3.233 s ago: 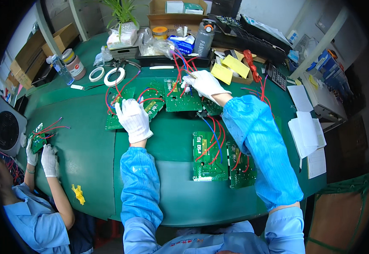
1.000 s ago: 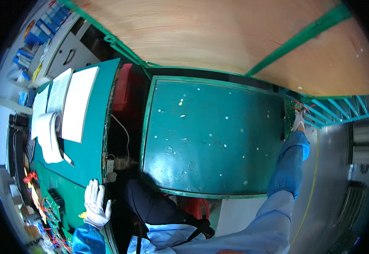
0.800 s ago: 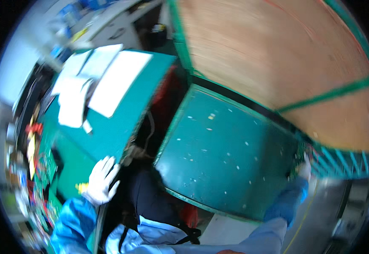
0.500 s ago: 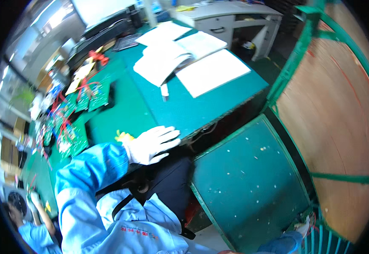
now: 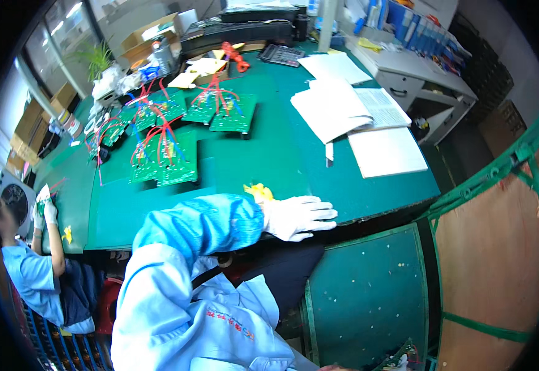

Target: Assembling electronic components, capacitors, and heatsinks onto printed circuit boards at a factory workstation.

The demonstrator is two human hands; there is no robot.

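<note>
My left hand (image 5: pixel 300 217), in a white glove, lies flat on the front edge of the green table (image 5: pixel 263 161), fingers stretched out and holding nothing. Beside its wrist is a small crumpled yellow thing (image 5: pixel 259 191). At the lower edge of the picture a green circuit board (image 5: pixel 411 351) with red wires shows low on my right. My right hand (image 5: pixel 403 363) grips this board, mostly cut off by the rim; only a bit of white glove shows. Several wired green circuit boards (image 5: pixel 186 162) lie on the table to the left.
Papers and an open booklet (image 5: pixel 384 108) lie at the table's right, near a calculator (image 5: pixel 282 55). A green-framed cart (image 5: pixel 368 290) and a wooden panel (image 5: pixel 492 247) stand on my right. Another person (image 5: pixel 47 272) works at the far left. Boxes (image 5: pixel 152 37) stand behind the boards.
The view has swung left, so the table, boards and co-worker show more fully. My left hand stays on the table edge. The board in my right hand sits lower in the picture.
</note>
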